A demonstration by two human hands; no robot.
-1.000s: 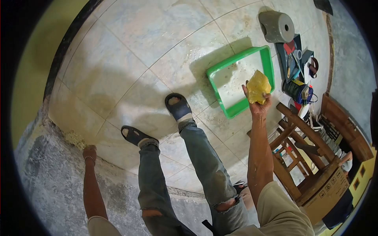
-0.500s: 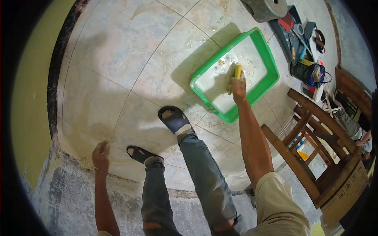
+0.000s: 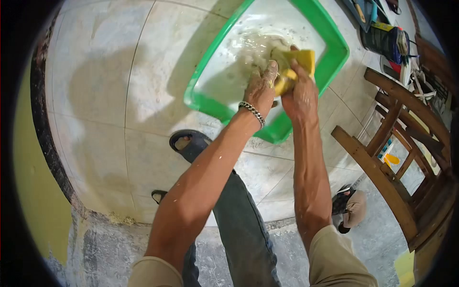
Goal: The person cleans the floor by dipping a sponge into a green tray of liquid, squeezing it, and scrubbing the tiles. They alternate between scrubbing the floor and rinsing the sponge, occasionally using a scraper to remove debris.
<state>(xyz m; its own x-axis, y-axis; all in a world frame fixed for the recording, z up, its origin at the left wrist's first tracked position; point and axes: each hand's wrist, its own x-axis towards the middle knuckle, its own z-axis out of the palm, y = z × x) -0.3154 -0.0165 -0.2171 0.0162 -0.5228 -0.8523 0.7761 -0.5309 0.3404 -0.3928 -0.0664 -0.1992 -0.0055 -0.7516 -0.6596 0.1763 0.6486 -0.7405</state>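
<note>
A yellow sponge float with a rounded yellow handle is gripped in my right hand, tilted above the green tub. Close at its left is my left hand, wet and with a chain bracelet on the wrist. Its thumb stands apart from the other fingers, which are partly hidden, and nothing shows in its grasp. Below both hands, cloudy whitish water in the tub ripples and splashes.
The tub stands on a tiled floor. To the right are a wooden chair and a dark bucket. A sandalled foot is just below the tub. Another person's leg shows at lower right.
My left hand has moved from the lower left up to the tub, beside the float. My right hand has lifted and tilted the float, and the tub appears larger in view.
</note>
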